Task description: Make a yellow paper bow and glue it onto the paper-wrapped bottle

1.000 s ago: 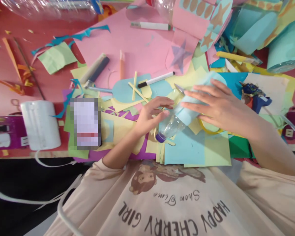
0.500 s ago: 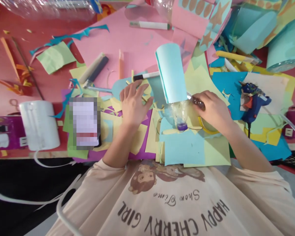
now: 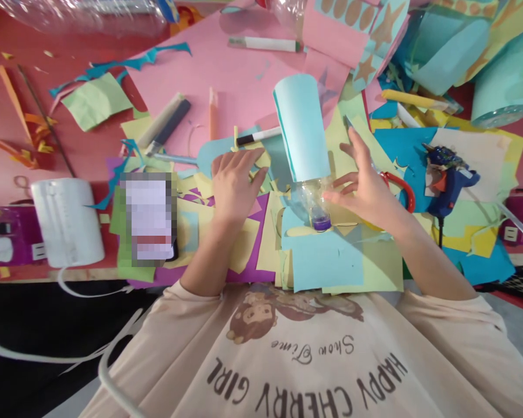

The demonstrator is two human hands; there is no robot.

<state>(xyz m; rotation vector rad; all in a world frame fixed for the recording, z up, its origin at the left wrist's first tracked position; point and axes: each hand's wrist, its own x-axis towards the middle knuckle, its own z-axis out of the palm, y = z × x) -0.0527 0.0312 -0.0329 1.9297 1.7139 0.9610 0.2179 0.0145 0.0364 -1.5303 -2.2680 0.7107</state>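
A clear plastic bottle wrapped in light blue paper (image 3: 301, 130) stands upside down on its purple cap (image 3: 321, 222), on a pile of coloured paper cut-outs (image 3: 340, 261). My right hand (image 3: 362, 187) is just right of the bottle's neck, fingers spread, with the lower fingertips at the clear plastic. Red-handled scissors (image 3: 401, 187) lie partly hidden behind this hand. My left hand (image 3: 233, 183) rests flat with stretched fingers on yellow and purple paper scraps, left of the bottle and not touching it.
A blue glue gun (image 3: 448, 171) lies at the right. A black-capped marker (image 3: 259, 136), a craft knife (image 3: 165, 122) and a large pink sheet (image 3: 226, 75) lie behind my hands. A white cylinder (image 3: 67, 220) and a blurred flat object (image 3: 150, 217) sit at the left.
The bottle went from lying under my hands to standing on its cap. My left hand moved onto the scraps. My right hand, closed by the bottle's base, has opened.
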